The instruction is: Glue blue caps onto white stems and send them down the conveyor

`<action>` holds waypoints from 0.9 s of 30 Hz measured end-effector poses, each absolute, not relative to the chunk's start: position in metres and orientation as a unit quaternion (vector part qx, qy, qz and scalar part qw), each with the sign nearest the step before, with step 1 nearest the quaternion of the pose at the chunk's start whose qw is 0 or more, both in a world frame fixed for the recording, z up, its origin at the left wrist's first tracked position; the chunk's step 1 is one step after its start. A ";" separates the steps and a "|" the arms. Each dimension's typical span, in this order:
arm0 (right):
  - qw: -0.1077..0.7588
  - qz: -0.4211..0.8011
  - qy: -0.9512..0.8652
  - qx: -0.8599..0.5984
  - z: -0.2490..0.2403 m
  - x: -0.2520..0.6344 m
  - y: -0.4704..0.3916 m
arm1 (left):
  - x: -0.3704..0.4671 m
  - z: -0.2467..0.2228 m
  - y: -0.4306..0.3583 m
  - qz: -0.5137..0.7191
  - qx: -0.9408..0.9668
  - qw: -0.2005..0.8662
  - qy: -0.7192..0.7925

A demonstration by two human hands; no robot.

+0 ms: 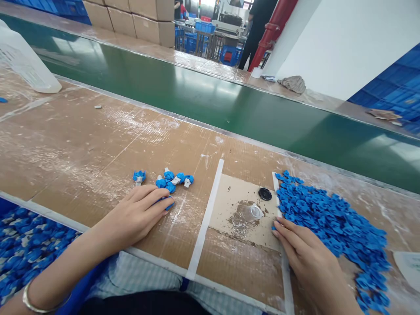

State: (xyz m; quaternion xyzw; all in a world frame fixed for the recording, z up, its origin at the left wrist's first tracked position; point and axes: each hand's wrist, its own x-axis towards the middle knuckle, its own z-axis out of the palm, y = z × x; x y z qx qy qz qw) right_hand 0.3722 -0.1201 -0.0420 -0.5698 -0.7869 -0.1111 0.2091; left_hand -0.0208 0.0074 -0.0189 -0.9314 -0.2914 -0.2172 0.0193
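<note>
My left hand [138,214] rests low on the cardboard-covered table, its fingers curled over a blue plastic part [169,205] that is mostly hidden. Just beyond its fingertips lie several small blue-and-grey toy-head-like pieces [177,179], and a single such piece [139,176] sits apart to the left. Beside a large heap of small blue plastic parts [331,218], my right hand [305,249] pinches a small blue part [273,227], of which only an edge shows. Between the hands, a small clear cup [254,212] stands on a wet cardboard sheet [226,197], near a round black cap [265,194].
A green conveyor belt [157,87] runs behind the table. White tape strips [206,218] cross the tabletop. A blue bin of blue-and-grey pieces [29,249] stands lower left, a translucent jug [29,61] upper left. Cardboard boxes [144,30] and a person [259,30] are beyond.
</note>
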 end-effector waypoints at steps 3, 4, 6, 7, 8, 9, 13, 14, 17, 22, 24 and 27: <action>0.167 -0.099 -0.803 -0.564 -0.035 0.372 -0.116 | -0.019 -0.014 0.010 -0.205 -0.951 0.016 -0.230; 0.160 -0.104 -0.797 -0.573 -0.031 0.369 -0.115 | -0.018 -0.013 0.010 -0.204 -0.956 0.017 -0.211; 0.175 -0.122 -0.772 -0.598 -0.022 0.360 -0.112 | -0.013 -0.012 0.008 -0.212 -0.958 0.008 -0.192; 0.198 -0.128 -0.756 -0.610 -0.017 0.354 -0.110 | -0.009 -0.012 0.006 -0.218 -0.956 -0.009 -0.194; 0.224 -0.127 -0.743 -0.617 -0.013 0.347 -0.108 | -0.005 -0.012 0.002 -0.224 -0.953 -0.036 -0.202; 0.251 -0.122 -0.734 -0.619 -0.010 0.340 -0.106 | 0.000 -0.013 -0.003 -0.232 -0.946 -0.073 -0.214; 0.309 -0.099 -0.730 -0.601 -0.010 0.322 -0.095 | 0.026 -0.012 -0.027 -0.299 -0.872 -0.276 -0.272; 0.310 -0.094 -0.734 -0.596 -0.012 0.321 -0.093 | 0.033 -0.011 -0.033 -0.316 -0.835 -0.341 -0.293; 0.304 -0.079 -0.740 -0.595 -0.022 0.321 -0.090 | 0.057 -0.009 -0.047 -0.339 -0.654 -0.575 -0.356; 0.385 0.018 -0.692 -0.610 -0.024 0.309 -0.101 | 0.086 -0.012 -0.057 -0.344 -0.378 -0.782 -0.356; 0.465 0.124 -0.625 -0.614 -0.020 0.297 -0.109 | 0.093 -0.013 -0.059 -0.355 -0.345 -0.799 -0.342; 0.572 0.268 -0.504 -0.589 -0.015 0.278 -0.118 | 0.099 -0.013 -0.061 -0.359 -0.325 -0.810 -0.330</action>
